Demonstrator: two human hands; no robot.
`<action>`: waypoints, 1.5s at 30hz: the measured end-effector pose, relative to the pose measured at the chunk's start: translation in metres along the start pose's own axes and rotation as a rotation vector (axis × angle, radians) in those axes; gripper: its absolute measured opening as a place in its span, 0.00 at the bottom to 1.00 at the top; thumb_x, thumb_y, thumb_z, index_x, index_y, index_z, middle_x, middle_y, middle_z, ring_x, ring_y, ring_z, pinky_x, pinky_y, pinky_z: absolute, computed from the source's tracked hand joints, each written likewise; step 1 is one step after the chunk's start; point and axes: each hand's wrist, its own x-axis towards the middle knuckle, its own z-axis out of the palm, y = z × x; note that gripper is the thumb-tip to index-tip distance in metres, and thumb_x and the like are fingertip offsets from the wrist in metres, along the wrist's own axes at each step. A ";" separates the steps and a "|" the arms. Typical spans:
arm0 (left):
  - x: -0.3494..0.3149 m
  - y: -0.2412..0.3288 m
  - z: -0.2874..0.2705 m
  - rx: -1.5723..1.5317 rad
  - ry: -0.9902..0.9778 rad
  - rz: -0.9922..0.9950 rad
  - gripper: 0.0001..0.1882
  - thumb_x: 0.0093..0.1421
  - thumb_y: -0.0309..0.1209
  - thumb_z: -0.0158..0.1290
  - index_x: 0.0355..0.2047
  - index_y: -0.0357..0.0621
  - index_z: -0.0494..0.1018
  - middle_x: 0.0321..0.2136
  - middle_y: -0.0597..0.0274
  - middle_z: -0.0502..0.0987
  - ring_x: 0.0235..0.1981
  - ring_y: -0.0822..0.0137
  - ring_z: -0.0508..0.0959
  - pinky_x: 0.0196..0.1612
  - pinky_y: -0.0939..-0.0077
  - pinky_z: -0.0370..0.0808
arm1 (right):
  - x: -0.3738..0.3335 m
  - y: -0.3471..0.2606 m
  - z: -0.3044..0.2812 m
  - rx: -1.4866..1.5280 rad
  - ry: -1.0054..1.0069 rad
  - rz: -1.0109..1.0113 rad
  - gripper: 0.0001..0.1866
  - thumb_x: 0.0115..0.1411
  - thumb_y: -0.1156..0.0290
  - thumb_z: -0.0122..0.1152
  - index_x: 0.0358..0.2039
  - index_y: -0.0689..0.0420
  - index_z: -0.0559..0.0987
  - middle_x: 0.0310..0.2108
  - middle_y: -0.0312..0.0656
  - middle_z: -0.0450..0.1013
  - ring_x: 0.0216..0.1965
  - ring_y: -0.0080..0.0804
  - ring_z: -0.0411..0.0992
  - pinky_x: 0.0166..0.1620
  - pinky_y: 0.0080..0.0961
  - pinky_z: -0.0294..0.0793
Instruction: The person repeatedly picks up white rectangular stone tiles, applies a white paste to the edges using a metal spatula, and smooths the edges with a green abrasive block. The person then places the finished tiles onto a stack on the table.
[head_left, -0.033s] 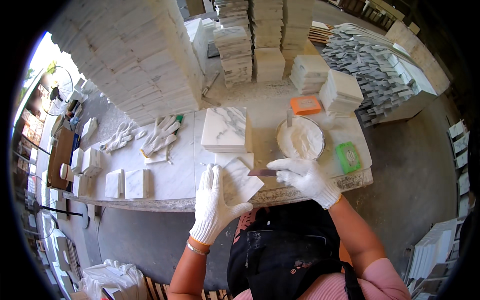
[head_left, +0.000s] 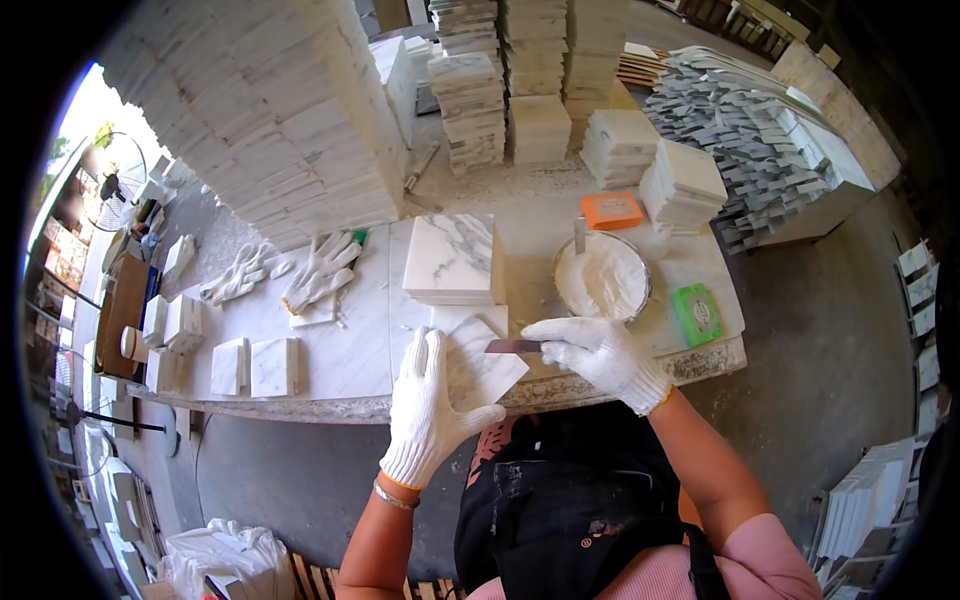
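A square white marble tile with grey veins [head_left: 490, 372] lies turned on the worktable's front edge. Against its left side rests my left hand [head_left: 428, 405], in a white knit glove, fingers stretched out straight and thumb spread along the tile's near edge. My right hand [head_left: 598, 358], gloved the same way, is closed on a putty knife [head_left: 512, 346]; its flat dark blade reaches over the tile, and the glove hides the handle. Just beyond my right hand stands a round tub of white paste [head_left: 602, 278] with another flat blade [head_left: 579, 236] standing at its rim.
A stack of veined tiles [head_left: 450, 258] sits beyond the tile. An orange block [head_left: 611, 211] and a green block [head_left: 696, 314] flank the tub. Spare gloves [head_left: 322, 272] and small tiles [head_left: 272, 368] lie left. A tall tile stack [head_left: 270, 120] rises at the back left.
My right hand has shifted slightly left with the putty knife, so the blade reaches farther over the tile. My left hand and the tile have stayed in place.
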 end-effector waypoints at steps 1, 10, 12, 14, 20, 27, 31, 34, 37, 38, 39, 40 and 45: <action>0.003 0.001 -0.003 -0.053 -0.036 -0.016 0.56 0.36 0.47 0.75 0.61 0.30 0.62 0.55 0.37 0.70 0.55 0.36 0.72 0.57 0.52 0.73 | 0.008 0.003 0.007 -0.012 -0.009 -0.024 0.14 0.63 0.74 0.63 0.49 0.54 0.84 0.39 0.47 0.82 0.37 0.37 0.81 0.44 0.31 0.79; 0.008 0.011 -0.008 -0.112 -0.052 -0.084 0.49 0.37 0.45 0.75 0.55 0.33 0.64 0.48 0.43 0.72 0.48 0.40 0.75 0.49 0.53 0.76 | 0.002 0.007 0.018 -0.313 -0.010 -0.216 0.15 0.61 0.72 0.65 0.50 0.54 0.84 0.36 0.49 0.81 0.36 0.46 0.81 0.40 0.35 0.79; 0.007 0.011 -0.007 -0.088 -0.008 -0.048 0.50 0.37 0.45 0.74 0.55 0.33 0.64 0.48 0.44 0.72 0.47 0.40 0.75 0.48 0.53 0.76 | -0.007 0.005 0.023 -0.318 0.023 -0.195 0.15 0.61 0.73 0.65 0.49 0.54 0.84 0.37 0.49 0.81 0.36 0.46 0.81 0.39 0.35 0.79; 0.006 0.010 -0.006 -0.052 0.039 0.012 0.50 0.37 0.45 0.74 0.56 0.32 0.64 0.46 0.45 0.72 0.45 0.41 0.76 0.47 0.54 0.77 | -0.010 0.003 0.024 -0.359 0.055 -0.225 0.15 0.62 0.72 0.65 0.49 0.54 0.83 0.38 0.49 0.82 0.36 0.46 0.81 0.39 0.35 0.80; 0.006 0.006 -0.004 -0.062 -0.007 -0.006 0.54 0.38 0.46 0.74 0.60 0.28 0.61 0.48 0.41 0.72 0.48 0.39 0.75 0.50 0.53 0.76 | -0.017 0.000 0.033 -0.362 0.143 -0.156 0.14 0.63 0.71 0.61 0.49 0.50 0.82 0.37 0.46 0.82 0.37 0.46 0.81 0.38 0.39 0.80; 0.007 0.005 0.001 -0.049 -0.049 -0.068 0.58 0.37 0.47 0.74 0.63 0.26 0.59 0.54 0.37 0.71 0.53 0.38 0.74 0.55 0.53 0.74 | -0.021 -0.003 0.063 -0.377 0.186 -0.128 0.17 0.59 0.76 0.66 0.50 0.53 0.82 0.40 0.47 0.82 0.36 0.45 0.82 0.38 0.36 0.81; 0.008 0.006 -0.002 -0.115 -0.108 -0.101 0.58 0.37 0.47 0.74 0.63 0.26 0.59 0.54 0.36 0.71 0.53 0.37 0.74 0.55 0.52 0.74 | -0.019 0.000 0.063 -0.360 0.175 -0.148 0.16 0.60 0.75 0.66 0.50 0.54 0.83 0.41 0.47 0.82 0.37 0.45 0.82 0.39 0.36 0.82; 0.001 0.001 0.004 -0.016 0.005 -0.013 0.57 0.37 0.46 0.75 0.62 0.26 0.60 0.53 0.37 0.72 0.52 0.38 0.74 0.54 0.52 0.74 | -0.016 0.001 0.047 -0.334 0.201 -0.132 0.14 0.61 0.74 0.66 0.48 0.55 0.83 0.42 0.49 0.82 0.39 0.46 0.82 0.40 0.35 0.82; 0.004 0.007 0.002 -0.012 0.029 -0.024 0.55 0.37 0.45 0.75 0.61 0.28 0.62 0.51 0.39 0.72 0.50 0.39 0.75 0.53 0.53 0.75 | -0.019 0.002 0.048 -0.348 0.235 -0.153 0.15 0.61 0.74 0.65 0.49 0.54 0.83 0.41 0.48 0.82 0.38 0.46 0.82 0.40 0.36 0.82; 0.006 0.009 0.000 -0.028 0.021 -0.040 0.54 0.37 0.45 0.75 0.60 0.28 0.63 0.50 0.39 0.73 0.49 0.39 0.75 0.52 0.54 0.75 | -0.019 -0.002 0.054 -0.355 0.224 -0.152 0.15 0.61 0.74 0.65 0.49 0.54 0.83 0.41 0.48 0.82 0.37 0.46 0.82 0.40 0.36 0.82; 0.008 0.011 -0.001 -0.053 -0.013 -0.055 0.54 0.37 0.46 0.75 0.59 0.29 0.63 0.50 0.39 0.72 0.48 0.40 0.75 0.51 0.54 0.75 | -0.020 -0.005 0.059 -0.363 0.215 -0.151 0.15 0.62 0.74 0.64 0.49 0.54 0.83 0.40 0.48 0.82 0.37 0.46 0.82 0.39 0.36 0.82; 0.009 0.012 -0.003 -0.078 -0.048 -0.069 0.53 0.37 0.46 0.75 0.58 0.29 0.64 0.50 0.39 0.72 0.48 0.40 0.75 0.50 0.55 0.75 | -0.022 -0.006 0.064 -0.384 0.153 -0.102 0.15 0.62 0.73 0.64 0.49 0.53 0.83 0.39 0.47 0.82 0.37 0.46 0.82 0.39 0.37 0.81; 0.009 0.013 -0.004 0.017 -0.036 -0.033 0.52 0.36 0.49 0.75 0.57 0.33 0.66 0.50 0.40 0.70 0.50 0.39 0.72 0.52 0.51 0.73 | -0.025 -0.002 0.062 -0.296 0.144 -0.148 0.16 0.63 0.73 0.63 0.52 0.54 0.82 0.36 0.48 0.82 0.35 0.42 0.82 0.38 0.35 0.81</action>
